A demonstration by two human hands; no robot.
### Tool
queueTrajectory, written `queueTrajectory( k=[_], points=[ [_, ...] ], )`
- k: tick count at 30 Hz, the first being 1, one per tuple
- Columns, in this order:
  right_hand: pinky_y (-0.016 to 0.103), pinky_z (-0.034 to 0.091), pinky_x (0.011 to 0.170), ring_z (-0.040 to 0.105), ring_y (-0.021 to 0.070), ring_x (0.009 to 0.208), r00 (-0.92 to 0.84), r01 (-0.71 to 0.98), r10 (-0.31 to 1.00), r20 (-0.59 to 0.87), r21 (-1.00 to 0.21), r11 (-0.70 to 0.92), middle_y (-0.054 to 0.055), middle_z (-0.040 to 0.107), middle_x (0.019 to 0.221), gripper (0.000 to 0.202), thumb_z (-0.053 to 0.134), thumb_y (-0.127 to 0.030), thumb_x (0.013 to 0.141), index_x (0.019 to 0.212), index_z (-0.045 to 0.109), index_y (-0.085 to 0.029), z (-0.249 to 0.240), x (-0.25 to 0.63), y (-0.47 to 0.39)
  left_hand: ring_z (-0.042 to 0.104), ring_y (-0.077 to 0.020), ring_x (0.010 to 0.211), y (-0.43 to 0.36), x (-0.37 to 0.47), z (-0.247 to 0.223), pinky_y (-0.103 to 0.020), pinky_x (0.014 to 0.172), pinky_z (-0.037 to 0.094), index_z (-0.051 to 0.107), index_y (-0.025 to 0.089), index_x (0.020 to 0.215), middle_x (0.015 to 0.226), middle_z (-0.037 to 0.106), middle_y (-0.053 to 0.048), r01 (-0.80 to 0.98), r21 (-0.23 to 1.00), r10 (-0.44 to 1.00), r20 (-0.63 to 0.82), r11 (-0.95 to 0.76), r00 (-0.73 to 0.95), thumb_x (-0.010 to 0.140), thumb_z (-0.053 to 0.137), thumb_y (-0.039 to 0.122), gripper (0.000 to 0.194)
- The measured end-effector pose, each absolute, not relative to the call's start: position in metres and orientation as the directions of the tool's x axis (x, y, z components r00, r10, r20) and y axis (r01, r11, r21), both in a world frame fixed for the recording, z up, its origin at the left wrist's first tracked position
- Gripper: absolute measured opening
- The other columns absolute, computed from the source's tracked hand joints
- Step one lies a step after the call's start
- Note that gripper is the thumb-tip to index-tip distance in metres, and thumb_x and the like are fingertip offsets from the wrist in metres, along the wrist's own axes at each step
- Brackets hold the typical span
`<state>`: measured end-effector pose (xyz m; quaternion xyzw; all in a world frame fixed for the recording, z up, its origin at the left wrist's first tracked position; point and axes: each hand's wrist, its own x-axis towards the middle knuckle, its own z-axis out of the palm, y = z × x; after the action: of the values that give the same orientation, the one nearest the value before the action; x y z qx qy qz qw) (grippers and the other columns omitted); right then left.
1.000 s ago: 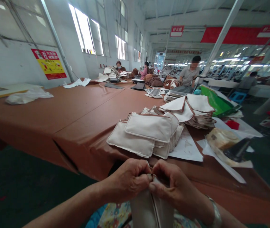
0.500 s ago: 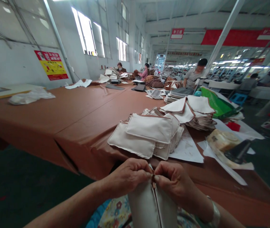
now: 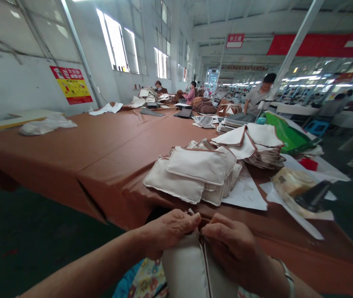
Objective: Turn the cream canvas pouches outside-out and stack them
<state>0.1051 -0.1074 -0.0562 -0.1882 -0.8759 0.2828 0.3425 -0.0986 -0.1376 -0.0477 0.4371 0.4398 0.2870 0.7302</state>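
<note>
An off-white fabric pouch (image 3: pixel 184 267) with a brown zipper down its middle lies upright over my lap, its far end between my hands. My left hand (image 3: pixel 173 229) is closed on the left side of that end, thumb along the top. My right hand (image 3: pixel 234 244) pinches the other side by the zipper's end, its fingertips curled and partly hidden. Just beyond my hands, at the table's edge, rests a loose stack of similar off-white pouches (image 3: pixel 195 165). Brown trim edges a second pile of pouches (image 3: pixel 263 136) behind it to the right.
A brown covering drapes the long table (image 3: pixel 102 145). On the right lie white paper (image 3: pixel 246 194), a yellowish block (image 3: pixel 292 182), a dark object (image 3: pixel 314 196) and a green bag (image 3: pixel 291 132). A crumpled plastic bag (image 3: pixel 48 124) sits at the left. Several people work farther off.
My left thumb has stretched forward over the pouch's end, and my right hand has turned and shifted slightly right. The pouch's near part has spread a little wider.
</note>
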Motion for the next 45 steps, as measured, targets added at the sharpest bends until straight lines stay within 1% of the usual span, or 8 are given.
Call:
queueTrajectory(
  k=[6, 14, 19, 24, 32, 37, 42, 45],
  points=[
    [0.028, 0.036, 0.061, 0.05, 0.0169, 0.067, -0.737, 0.135, 0.416, 0.532, -0.487, 0.863, 0.003, 0.054, 0.076, 0.018, 0.044, -0.006, 0.089, 0.095, 0.051, -0.021, -0.052, 0.113, -0.112, 0.019, -0.0074, 0.054, -0.138, -0.1, -0.043, -0.023, 0.049, 0.017, 0.044, 0.016, 0.062, 0.058, 0.028, 0.006, 0.044, 0.955, 0.776, -0.265, 0.294, 0.572, 0.079, 0.063, 0.063, 0.054],
    [0.025, 0.043, 0.058, 0.053, 0.0161, 0.069, -0.763, 0.118, 0.579, 0.287, -0.819, 0.561, 0.003, 0.056, 0.087, 0.027, 0.057, -0.02, 0.082, 0.108, 0.047, -0.021, -0.036, 0.129, -0.113, 0.033, -0.0051, 0.043, -0.142, -0.101, -0.043, -0.02, 0.042, 0.023, 0.055, 0.014, 0.069, 0.055, 0.044, 0.005, -0.075, 0.85, 0.687, -0.365, 0.521, 0.628, 0.067, 0.078, 0.053, 0.045],
    [0.025, 0.043, 0.06, 0.053, 0.016, 0.071, -0.763, 0.185, 0.595, 0.254, -0.795, 0.577, 0.003, 0.057, 0.087, 0.038, 0.062, -0.008, 0.07, 0.102, 0.05, -0.022, -0.033, 0.131, -0.113, 0.037, -0.0043, 0.04, -0.142, -0.1, -0.051, -0.017, 0.039, 0.026, 0.055, 0.013, 0.065, 0.054, 0.048, 0.004, -0.176, 0.825, 0.714, -0.333, 0.537, 0.616, 0.067, 0.08, 0.047, 0.042],
    [0.025, 0.042, 0.06, 0.052, 0.0147, 0.068, -0.751, 0.157, 0.605, 0.266, -0.818, 0.554, 0.003, 0.059, 0.082, 0.021, 0.059, -0.01, 0.076, 0.095, 0.055, -0.018, -0.033, 0.13, -0.111, 0.035, -0.004, 0.039, -0.142, -0.099, -0.053, -0.017, 0.037, 0.024, 0.055, 0.013, 0.065, 0.052, 0.046, 0.005, -0.208, 0.827, 0.725, -0.302, 0.523, 0.62, 0.071, 0.078, 0.042, 0.038],
    [0.026, 0.041, 0.063, 0.054, 0.0161, 0.071, -0.847, 0.026, 0.521, 0.107, -0.97, 0.242, 0.007, 0.061, 0.08, 0.038, 0.046, -0.041, 0.097, 0.089, 0.068, -0.01, -0.033, 0.129, -0.1, 0.027, -0.0046, 0.048, -0.142, -0.095, -0.037, -0.02, 0.046, 0.018, 0.051, 0.013, 0.06, 0.054, 0.039, 0.006, -0.082, 0.924, 0.744, -0.245, 0.373, 0.622, 0.07, 0.078, 0.04, 0.04],
    [0.022, 0.03, 0.053, 0.037, 0.0097, 0.059, -0.869, 0.007, 0.491, 0.059, -0.991, 0.131, 0.0, 0.047, 0.067, 0.039, 0.055, -0.044, 0.093, 0.077, 0.063, -0.01, -0.031, 0.123, -0.1, 0.024, -0.0056, 0.051, -0.142, -0.096, -0.031, -0.022, 0.047, 0.016, 0.049, 0.014, 0.062, 0.056, 0.036, 0.005, 0.022, 0.954, 0.74, -0.246, 0.298, 0.626, 0.073, 0.075, 0.042, 0.04],
    [0.021, 0.023, 0.05, 0.03, 0.0075, 0.054, -0.841, -0.171, 0.541, 0.001, -0.949, -0.264, -0.003, 0.039, 0.062, 0.037, 0.065, -0.045, 0.086, 0.07, 0.054, -0.013, -0.053, 0.118, -0.111, 0.026, -0.0057, 0.049, -0.142, -0.097, -0.036, -0.022, 0.047, 0.018, 0.051, 0.014, 0.064, 0.056, 0.039, 0.005, -0.019, 0.954, 0.741, -0.218, 0.298, 0.635, 0.073, 0.075, 0.047, 0.042],
    [0.021, 0.026, 0.052, 0.031, 0.008, 0.056, -0.823, -0.156, 0.565, -0.06, -0.932, -0.326, -0.002, 0.041, 0.067, 0.038, 0.064, -0.048, 0.087, 0.075, 0.055, -0.013, -0.062, 0.119, -0.112, 0.028, -0.0056, 0.047, -0.141, -0.098, -0.04, -0.021, 0.045, 0.019, 0.05, 0.014, 0.064, 0.055, 0.04, 0.005, -0.071, 0.942, 0.739, -0.21, 0.329, 0.641, 0.072, 0.075, 0.05, 0.044]
  ],
)
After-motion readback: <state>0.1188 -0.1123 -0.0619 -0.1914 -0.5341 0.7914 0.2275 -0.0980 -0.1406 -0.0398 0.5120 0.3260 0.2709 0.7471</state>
